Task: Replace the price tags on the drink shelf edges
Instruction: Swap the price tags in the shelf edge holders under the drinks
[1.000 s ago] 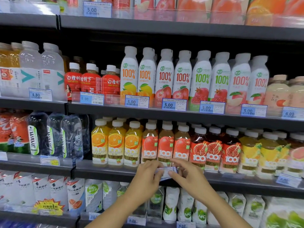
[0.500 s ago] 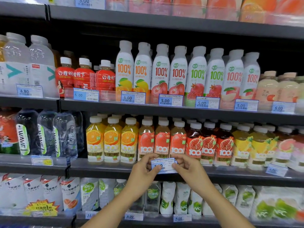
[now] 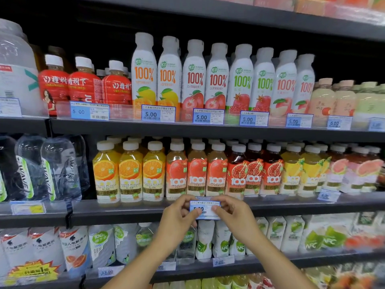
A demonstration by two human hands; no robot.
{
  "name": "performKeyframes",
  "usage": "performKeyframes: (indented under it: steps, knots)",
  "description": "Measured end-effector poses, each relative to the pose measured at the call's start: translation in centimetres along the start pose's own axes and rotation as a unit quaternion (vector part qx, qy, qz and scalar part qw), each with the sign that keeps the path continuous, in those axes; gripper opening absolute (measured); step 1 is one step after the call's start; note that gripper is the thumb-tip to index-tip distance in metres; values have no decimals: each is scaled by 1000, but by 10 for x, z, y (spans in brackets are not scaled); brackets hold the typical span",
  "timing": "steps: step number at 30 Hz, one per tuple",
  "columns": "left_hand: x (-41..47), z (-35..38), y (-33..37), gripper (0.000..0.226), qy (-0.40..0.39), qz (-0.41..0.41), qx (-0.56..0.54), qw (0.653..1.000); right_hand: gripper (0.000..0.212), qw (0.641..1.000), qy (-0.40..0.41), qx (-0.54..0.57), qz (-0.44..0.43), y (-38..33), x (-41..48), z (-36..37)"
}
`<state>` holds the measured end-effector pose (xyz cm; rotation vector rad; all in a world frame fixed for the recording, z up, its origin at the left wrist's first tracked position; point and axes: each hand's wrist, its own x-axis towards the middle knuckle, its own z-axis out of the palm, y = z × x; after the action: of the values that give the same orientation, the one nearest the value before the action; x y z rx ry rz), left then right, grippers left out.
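The price tag point(image 3: 206, 205) is white with blue, its print apparently black.

Between left grip point(image 3: 178, 213) and right grip point(image 3: 232, 212), the price tag point(image 3: 205, 209) shows a half-covered 5. Just above, juice bottles point(image 3: 196, 174) read 100%; higher up, white bottles point(image 3: 193, 78) read 100% over shelf tags point(image 3: 201, 117) marked 5.00. Well right of the grips, a lone tag point(image 3: 328, 195) reads 6.00.

Bright store light falls from above onto the drink fronts, while the gaps behind the white bottles point(image 3: 193, 76) stay black. Glare washes out the packs point(image 3: 343, 9) at the top right. The wide lens bends the shelves point(image 3: 125, 127) toward the edges. The water bottles point(image 3: 60, 170) at left and the right corner are smeared; the middle is sharper.
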<state>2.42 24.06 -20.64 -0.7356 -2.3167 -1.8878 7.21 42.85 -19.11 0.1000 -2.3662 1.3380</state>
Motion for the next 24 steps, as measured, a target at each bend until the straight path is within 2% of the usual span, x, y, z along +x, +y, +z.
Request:
performKeyframes:
  steps: [6,14,18,24]
  knots:
    - [10,27,10,28,-27,6,21,999,23,998,37,-51,12,11,-3,-31]
    - [25,90,45,26,-52,42,45,997,26,997,73,-38,12,31,-12,-100]
    - [29,137,67,27,-43,66,78,994,14,996,81,-40,21,50,-12,-148]
    - [44,225,89,25,-38,76,87,993,12,996,72,-47,17,94,-13,-231]
